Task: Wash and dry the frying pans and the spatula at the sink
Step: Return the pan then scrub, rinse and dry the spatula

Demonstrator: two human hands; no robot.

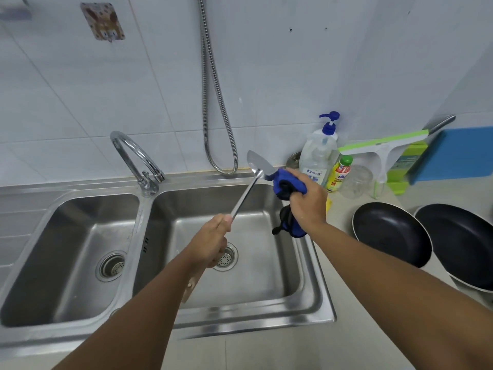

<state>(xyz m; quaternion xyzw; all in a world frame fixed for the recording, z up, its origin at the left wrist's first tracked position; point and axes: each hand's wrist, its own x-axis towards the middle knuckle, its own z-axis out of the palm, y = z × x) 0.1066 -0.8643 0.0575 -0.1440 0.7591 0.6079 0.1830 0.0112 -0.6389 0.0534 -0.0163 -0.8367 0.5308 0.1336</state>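
Left hand [212,240]: grip closed around the lower end of the spatula handle, held over the right basin of the sink.
Spatula [249,186]: metal, tilted up and away from the person; blade at the top, near the back rim of the sink.
Right hand [306,200]: grip closed on a blue cloth [288,182], bunched and pressed against the edge of the spatula blade; a loose end of the cloth hangs below the hand.
Sink [314,276]: stainless steel, two basins, each with a drain strainer; tap [136,156] stands at the back between the basins, spout curved toward the right one.
Frying pans: two, dark inside, on the table to the right of the sink. Near pan [390,233] just beside the sink rim; far pan [461,244] touching or overlapping it on the right, cannot tell which.
Table, back corner: pump soap bottle [318,153], small yellow bottle [338,174], green-and-white squeegee [384,145].
Wall: metal shower hose [213,102] hanging in a loop above the sink.
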